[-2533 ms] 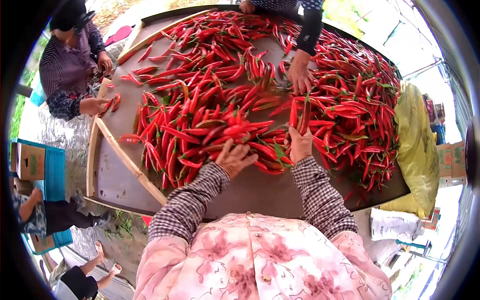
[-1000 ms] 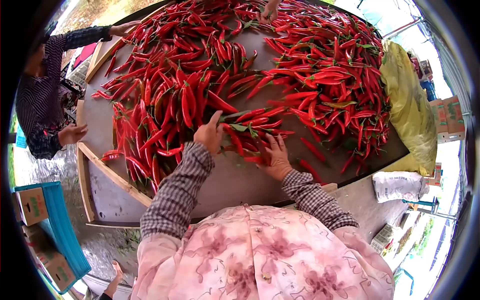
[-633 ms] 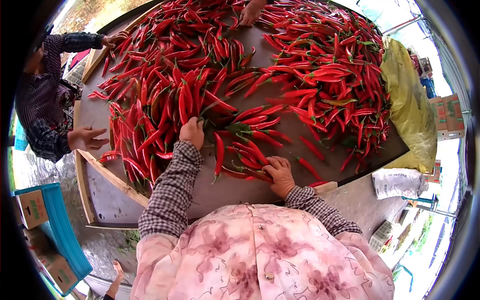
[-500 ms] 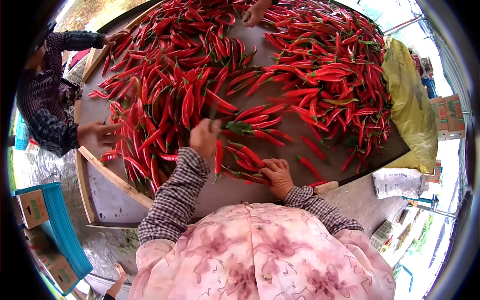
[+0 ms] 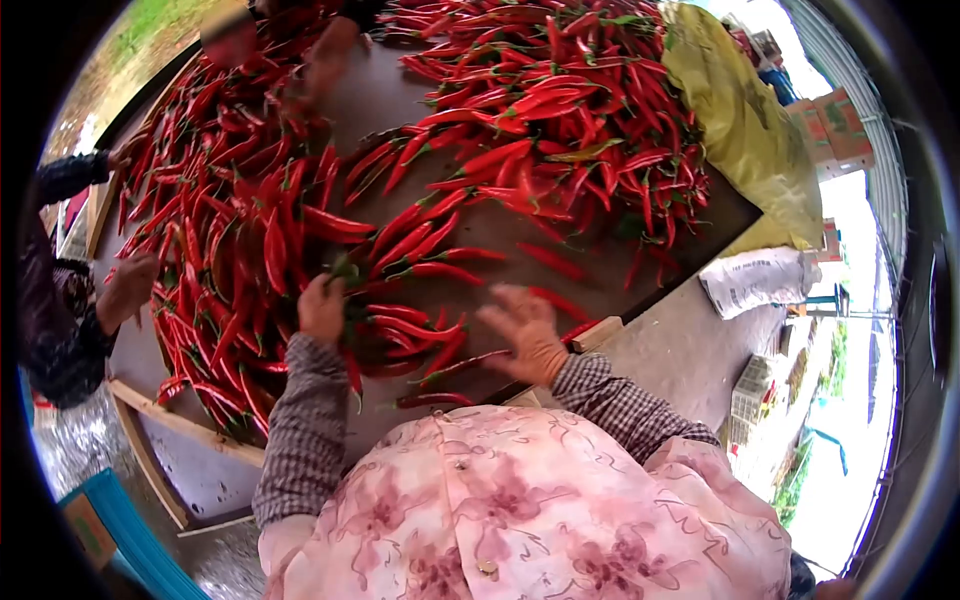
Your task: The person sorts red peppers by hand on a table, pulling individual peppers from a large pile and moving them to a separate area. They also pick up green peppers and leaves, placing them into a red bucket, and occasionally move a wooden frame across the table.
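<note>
Red chili peppers (image 5: 570,100) lie in heaps on a dark table (image 5: 375,90). At the near edge of the left heap, my left hand (image 5: 322,310) has its fingers drawn together around green leaves or stems (image 5: 345,270); what exactly it holds is blurred. My right hand (image 5: 528,332) is spread palm down with nothing held, just right of a small cluster of peppers (image 5: 415,330). The tip of one thin pepper (image 5: 465,366) reaches close to its fingers.
At the left, a co-worker's hand (image 5: 128,290) is beside the peppers. Another person's blurred hand (image 5: 330,55) is at the far side. Wooden strips (image 5: 185,415) edge the table. A yellow sack (image 5: 750,120) and a white sack (image 5: 760,280) are at the right.
The view has turned, shifting the table leftward. My right hand has let go of the peppers it touched and spread its fingers. My left hand is now at green leaves.
</note>
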Action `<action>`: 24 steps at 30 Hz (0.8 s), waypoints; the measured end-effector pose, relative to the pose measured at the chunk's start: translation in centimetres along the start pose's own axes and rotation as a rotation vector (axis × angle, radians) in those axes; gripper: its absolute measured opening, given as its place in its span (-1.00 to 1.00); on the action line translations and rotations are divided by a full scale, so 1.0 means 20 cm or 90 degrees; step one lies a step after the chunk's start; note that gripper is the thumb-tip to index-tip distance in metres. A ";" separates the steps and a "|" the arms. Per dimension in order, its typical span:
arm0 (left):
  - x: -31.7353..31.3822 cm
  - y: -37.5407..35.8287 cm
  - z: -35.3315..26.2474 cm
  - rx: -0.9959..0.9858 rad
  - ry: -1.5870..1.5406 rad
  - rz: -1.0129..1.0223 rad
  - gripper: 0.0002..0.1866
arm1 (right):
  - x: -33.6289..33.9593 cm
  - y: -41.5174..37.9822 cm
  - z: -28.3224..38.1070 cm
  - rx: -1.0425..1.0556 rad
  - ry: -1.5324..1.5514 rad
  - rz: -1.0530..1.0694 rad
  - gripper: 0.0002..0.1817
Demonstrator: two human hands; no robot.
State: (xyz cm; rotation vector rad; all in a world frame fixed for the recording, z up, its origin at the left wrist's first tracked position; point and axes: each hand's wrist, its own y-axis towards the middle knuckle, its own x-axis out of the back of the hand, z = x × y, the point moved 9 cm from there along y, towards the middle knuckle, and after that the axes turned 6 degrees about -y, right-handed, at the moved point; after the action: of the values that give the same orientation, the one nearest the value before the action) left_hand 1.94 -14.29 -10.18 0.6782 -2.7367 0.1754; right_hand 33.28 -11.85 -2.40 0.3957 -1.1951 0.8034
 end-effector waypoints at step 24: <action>-0.48 -0.75 -0.22 -0.159 0.220 0.381 -0.78 | 0.41 -0.09 -1.37 -0.663 -0.198 -0.257 -0.66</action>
State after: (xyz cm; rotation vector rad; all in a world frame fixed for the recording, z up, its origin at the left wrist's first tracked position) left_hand 18.28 -22.56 -8.62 -0.2323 -2.4796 0.0696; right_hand 54.00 7.96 -4.06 -0.1194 -1.5819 -0.2857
